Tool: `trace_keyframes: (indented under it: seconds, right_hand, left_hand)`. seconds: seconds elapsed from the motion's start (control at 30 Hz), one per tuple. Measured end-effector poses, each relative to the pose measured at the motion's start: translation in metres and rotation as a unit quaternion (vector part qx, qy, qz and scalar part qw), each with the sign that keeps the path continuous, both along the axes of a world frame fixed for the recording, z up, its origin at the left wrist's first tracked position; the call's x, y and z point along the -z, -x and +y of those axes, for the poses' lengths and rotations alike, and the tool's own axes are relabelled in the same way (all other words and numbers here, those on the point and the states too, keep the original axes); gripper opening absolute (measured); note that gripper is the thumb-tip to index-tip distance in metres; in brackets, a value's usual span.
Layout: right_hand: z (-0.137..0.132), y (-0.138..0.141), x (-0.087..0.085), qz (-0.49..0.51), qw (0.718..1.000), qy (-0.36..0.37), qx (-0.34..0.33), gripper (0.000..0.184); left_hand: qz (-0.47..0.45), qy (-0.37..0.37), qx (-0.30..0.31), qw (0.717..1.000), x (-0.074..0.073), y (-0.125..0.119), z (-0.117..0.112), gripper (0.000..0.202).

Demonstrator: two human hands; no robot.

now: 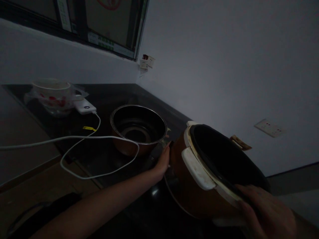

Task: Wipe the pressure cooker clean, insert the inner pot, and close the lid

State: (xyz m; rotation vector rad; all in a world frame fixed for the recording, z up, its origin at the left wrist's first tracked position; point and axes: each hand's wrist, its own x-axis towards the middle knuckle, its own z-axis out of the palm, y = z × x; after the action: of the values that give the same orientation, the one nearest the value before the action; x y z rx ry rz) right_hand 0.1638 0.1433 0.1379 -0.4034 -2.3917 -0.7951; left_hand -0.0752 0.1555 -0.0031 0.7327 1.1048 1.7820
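A large orange-brown electric cooker (pixel 184 189) with white side grips tilts over the dark counter, its black inner pot (pixel 224 152) facing up and right. My right hand (pixel 266 209) is closed over the near right rim, thumb outside and fingers toward the inside. Against the cooker's left side presses my left hand (pixel 163 162), holding it there; its fingertips are partly hidden. Just left of that hand stands a round brown pot (pixel 127 146) with a dark interior, upright on the counter. Some small pale scraps (pixel 167 132) lie behind my left hand, too dim to name.
A white bowl (pixel 53 96) with red marks, wrapped in clear plastic, sits at the back left. Beside it is a white power bank (pixel 84 105). Its white cable (pixel 82 136) loops across in front of the brown pot. Wall sockets (pixel 269 127) are on the right wall.
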Motion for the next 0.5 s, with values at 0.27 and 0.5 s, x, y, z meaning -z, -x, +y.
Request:
trace_keyframes:
  seconds: [0.27, 0.5]
  right_hand:
    - [0.001, -0.004, 0.004, -0.002, 1.0, 0.014, 0.004, 0.021]
    - [0.002, -0.006, 0.006, 0.012, 0.999, 0.035, 0.003, 0.021]
  left_hand:
    - [0.076, 0.021, -0.016, 0.997, -0.002, -0.062, -0.08, 0.061]
    - [0.113, -0.009, -0.01, 0.993, -0.006, -0.06, -0.083, 0.056]
